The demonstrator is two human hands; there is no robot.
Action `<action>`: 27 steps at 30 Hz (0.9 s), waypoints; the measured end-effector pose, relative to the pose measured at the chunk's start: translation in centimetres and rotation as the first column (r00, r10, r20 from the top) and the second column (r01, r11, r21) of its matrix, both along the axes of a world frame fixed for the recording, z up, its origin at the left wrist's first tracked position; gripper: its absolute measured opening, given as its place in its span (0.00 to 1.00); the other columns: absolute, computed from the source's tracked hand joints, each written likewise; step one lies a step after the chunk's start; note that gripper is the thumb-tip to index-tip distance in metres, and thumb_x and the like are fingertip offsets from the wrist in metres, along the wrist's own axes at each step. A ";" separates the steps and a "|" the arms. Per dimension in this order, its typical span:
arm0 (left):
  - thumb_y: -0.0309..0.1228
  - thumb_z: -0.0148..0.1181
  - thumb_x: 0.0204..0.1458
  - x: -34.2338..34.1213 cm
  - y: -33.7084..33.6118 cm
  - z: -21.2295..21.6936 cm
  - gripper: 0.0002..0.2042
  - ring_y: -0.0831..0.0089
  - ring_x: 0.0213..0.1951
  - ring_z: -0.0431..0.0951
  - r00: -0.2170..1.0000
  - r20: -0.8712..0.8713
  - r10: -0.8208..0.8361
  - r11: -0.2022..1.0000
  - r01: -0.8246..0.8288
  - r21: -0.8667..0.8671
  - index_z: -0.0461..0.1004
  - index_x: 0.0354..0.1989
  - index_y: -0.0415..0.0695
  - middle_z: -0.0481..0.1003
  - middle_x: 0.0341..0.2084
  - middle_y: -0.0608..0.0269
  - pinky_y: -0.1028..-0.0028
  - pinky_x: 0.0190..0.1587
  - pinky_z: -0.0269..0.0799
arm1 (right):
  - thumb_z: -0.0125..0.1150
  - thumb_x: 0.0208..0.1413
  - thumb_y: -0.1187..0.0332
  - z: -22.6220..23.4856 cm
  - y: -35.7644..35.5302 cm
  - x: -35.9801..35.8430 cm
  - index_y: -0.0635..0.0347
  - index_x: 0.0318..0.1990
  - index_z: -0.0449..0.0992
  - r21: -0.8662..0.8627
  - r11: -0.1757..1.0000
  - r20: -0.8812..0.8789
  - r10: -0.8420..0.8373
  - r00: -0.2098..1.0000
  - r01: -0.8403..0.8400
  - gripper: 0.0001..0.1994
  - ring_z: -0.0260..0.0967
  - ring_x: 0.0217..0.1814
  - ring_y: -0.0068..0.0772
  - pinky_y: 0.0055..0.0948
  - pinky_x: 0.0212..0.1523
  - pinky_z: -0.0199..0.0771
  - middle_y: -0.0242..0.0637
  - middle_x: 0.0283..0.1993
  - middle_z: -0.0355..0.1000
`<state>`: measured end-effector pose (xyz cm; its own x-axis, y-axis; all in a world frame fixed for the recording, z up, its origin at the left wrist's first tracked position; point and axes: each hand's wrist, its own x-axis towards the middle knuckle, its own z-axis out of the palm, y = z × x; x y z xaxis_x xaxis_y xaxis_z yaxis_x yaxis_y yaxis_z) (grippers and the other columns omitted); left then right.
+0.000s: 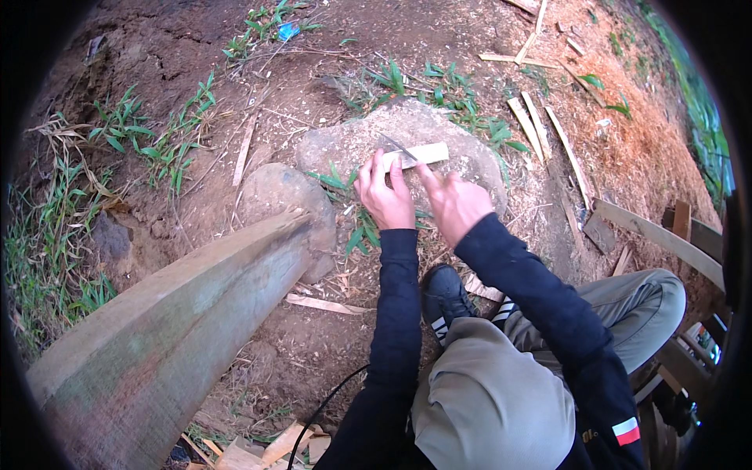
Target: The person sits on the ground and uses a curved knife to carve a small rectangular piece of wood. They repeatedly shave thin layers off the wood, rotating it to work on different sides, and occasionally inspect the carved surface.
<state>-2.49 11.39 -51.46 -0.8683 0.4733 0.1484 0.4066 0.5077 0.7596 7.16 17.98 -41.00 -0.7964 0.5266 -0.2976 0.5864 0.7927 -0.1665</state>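
A pale, stick-like piece of wood [431, 153] lies above a large flat rock [337, 146], and whether it rests on the rock is hard to tell. Its left end is gripped by my left hand [384, 198], with the fingers bent around it. In my right hand [464, 205] is a knife [397, 146]. The thin dark blade crosses the wood at a slant, its tip pointing up and to the left. My right index finger reaches along the blade close to the wood. The knife's handle is hidden inside my right hand.
A thick wooden beam [180, 313] slants in from the lower left, its far end at a rounded stone [282, 192]. Wood strips [570, 157] and shavings litter the ground. Boards [666, 241] stand at right. My shoe [448, 294] is below my hands.
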 end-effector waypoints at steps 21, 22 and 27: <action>0.35 0.60 0.55 -0.1 0.2 -1.0 0.14 0.60 0.40 0.75 0.993 -0.110 0.038 0.998 -0.031 0.062 0.78 0.48 0.44 0.76 0.39 0.55 0.65 0.41 0.72 | 0.55 0.52 0.72 2.3 0.9 0.8 0.63 0.62 0.64 0.021 0.992 0.108 0.122 0.987 -0.125 0.27 0.77 0.32 0.34 0.33 0.26 0.79 0.41 0.32 0.77; 0.35 0.60 0.55 0.0 -0.2 -0.8 0.14 0.59 0.40 0.74 0.995 -0.085 0.044 0.998 -0.041 0.047 0.77 0.48 0.44 0.76 0.39 0.55 0.64 0.42 0.71 | 0.55 0.53 0.70 2.2 0.9 0.8 0.66 0.61 0.65 0.033 0.987 0.074 0.154 0.985 -0.157 0.26 0.77 0.35 0.32 0.32 0.28 0.80 0.39 0.34 0.78; 0.36 0.58 0.57 0.6 0.3 -0.1 0.15 0.55 0.44 0.72 1.000 0.003 0.028 0.998 -0.028 0.058 0.77 0.48 0.42 0.75 0.41 0.53 0.60 0.48 0.67 | 0.56 0.52 0.71 1.2 1.0 0.0 0.58 0.65 0.63 0.059 0.990 0.131 0.118 0.984 -0.126 0.30 0.75 0.22 0.36 0.34 0.20 0.75 0.43 0.29 0.74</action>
<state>-1.91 11.74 -51.55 -0.8814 0.4394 0.1734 0.3915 0.4739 0.7888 7.14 18.98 -39.83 -0.8140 0.4500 -0.3672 0.4975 0.8665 -0.0411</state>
